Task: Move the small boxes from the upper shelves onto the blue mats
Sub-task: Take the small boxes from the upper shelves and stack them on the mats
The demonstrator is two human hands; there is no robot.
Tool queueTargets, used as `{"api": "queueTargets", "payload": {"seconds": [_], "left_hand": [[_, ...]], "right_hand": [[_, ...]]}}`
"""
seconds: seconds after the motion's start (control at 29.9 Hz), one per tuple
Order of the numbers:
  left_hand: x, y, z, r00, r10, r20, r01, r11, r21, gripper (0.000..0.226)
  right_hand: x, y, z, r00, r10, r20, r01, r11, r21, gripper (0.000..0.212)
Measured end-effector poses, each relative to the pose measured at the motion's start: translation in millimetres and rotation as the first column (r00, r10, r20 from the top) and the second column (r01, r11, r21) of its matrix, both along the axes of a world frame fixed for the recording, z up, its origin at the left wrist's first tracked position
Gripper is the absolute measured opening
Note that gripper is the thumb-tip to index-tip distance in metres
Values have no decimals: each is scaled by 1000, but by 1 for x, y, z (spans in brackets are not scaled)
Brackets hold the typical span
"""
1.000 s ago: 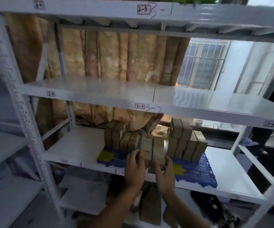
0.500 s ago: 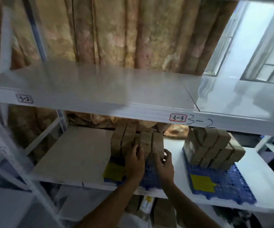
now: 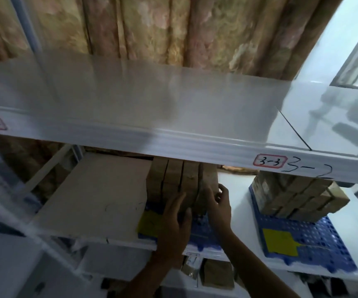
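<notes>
I see my left hand [image 3: 175,214] flat and my right hand [image 3: 217,204] loosely curled, both against upright brown boxes [image 3: 181,179] on the blue mat [image 3: 201,231].

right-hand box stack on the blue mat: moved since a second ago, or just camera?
No. The right box stack sits at the back left of its blue mat, behind the yellow label, as before. Only the camera moved.

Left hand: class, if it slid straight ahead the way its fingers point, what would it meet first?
Probably the row of upright boxes on the left blue mat; the left hand looks almost against them, though depth is unclear.
</notes>
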State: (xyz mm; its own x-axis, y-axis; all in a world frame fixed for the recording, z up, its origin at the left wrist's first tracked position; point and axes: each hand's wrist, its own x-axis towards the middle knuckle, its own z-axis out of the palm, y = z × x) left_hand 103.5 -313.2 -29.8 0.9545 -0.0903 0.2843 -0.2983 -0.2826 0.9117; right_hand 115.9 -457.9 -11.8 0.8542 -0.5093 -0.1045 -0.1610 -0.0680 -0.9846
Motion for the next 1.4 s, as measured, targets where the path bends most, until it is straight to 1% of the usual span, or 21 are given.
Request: {"api": "queueTargets", "payload": {"seconds": [0.07, 0.13, 0.17, 0.23, 0.27, 0.37, 0.43, 0.47, 0.53, 0.57, 0.6, 0.67, 0.77, 0.84, 1.0, 1.07, 1.1, 1.17, 1.24, 1.3, 1.4], "left_hand": [[18, 23, 3, 993, 114, 27, -111, 989, -93, 40], [50, 50, 5, 971, 234, -49, -239, 948, -211, 40], [67, 60, 7, 956, 263, -130, -289, 921, -263, 40], [96, 73, 8, 911, 231, -340, -339, 891, -303, 45], [108, 76, 4, 887, 174, -428, -324, 895, -307, 48], [128, 71, -11, 822, 25, -569, -226, 931, -286, 55], [125, 65, -15, 807, -11, -590, -198, 937, -288, 57], [123, 64, -15, 820, -8, -572, -197, 935, -295, 53], [120, 65, -9, 835, 26, -549, -226, 926, -301, 41], [123, 67, -9, 831, 34, -556, -250, 914, -319, 42], [127, 68, -10, 817, 40, -576, -281, 899, -336, 46], [131, 70, -16, 752, 10, -659, -333, 869, -367, 54], [129, 63, -20, 669, -100, -737, -295, 874, -386, 59], [124, 61, -22, 668, -111, -736, -283, 877, -389, 58], [120, 65, -35, 681, -62, -729, -292, 891, -349, 56], [118, 68, -39, 688, -46, -724, -288, 899, -330, 48], [118, 68, -39, 693, -43, -720, -284, 901, -327, 39], [115, 66, -37, 709, -47, -703, -264, 907, -327, 27], [111, 62, -32, 727, -55, -685, -245, 910, -333, 29], [107, 57, -28, 744, -41, -667, -235, 919, -318, 31], [103, 54, -23, 763, -37, -645, -218, 925, -311, 34]], "right_hand": [[3, -4, -1, 1000, 4, -2, -4, 999, 36, 53], [5, -7, -2, 1000, -29, 3, 29, 998, 64, 50], [5, -9, 0, 998, -57, -2, 57, 996, 72, 45], [10, -14, -1, 993, -120, 3, 120, 992, 41, 39], [14, -15, -3, 991, -136, -1, 136, 990, 28, 37], [22, -13, -6, 992, -124, -24, 125, 991, 51, 33], [25, -12, -9, 993, -106, -43, 110, 987, 116, 38], [26, -14, -9, 994, -106, -28, 109, 978, 176, 38], [29, -21, -9, 988, -150, -32, 152, 938, 313, 39], [31, -26, -9, 982, -181, -46, 186, 912, 366, 45], [33, -32, -13, 980, -187, -72, 200, 896, 398, 52], [34, -37, -21, 983, -127, -135, 172, 896, 410, 57], [32, -33, -32, 981, 8, -195, 83, 886, 456, 61], [31, -29, -35, 974, 35, -225, 70, 895, 440, 57], [27, -21, -43, 964, 44, -261, 79, 894, 442, 48], [25, -25, -48, 964, 17, -266, 102, 900, 424, 41], [23, -27, -50, 963, 18, -269, 98, 905, 415, 41], [21, -30, -50, 965, 16, -263, 94, 912, 399, 53], [21, -33, -54, 966, 2, -257, 104, 913, 396, 61], [20, -31, -51, 966, 0, -257, 103, 916, 389, 54], [20, -28, -47, 967, 10, -255, 88, 924, 373, 55]]}}
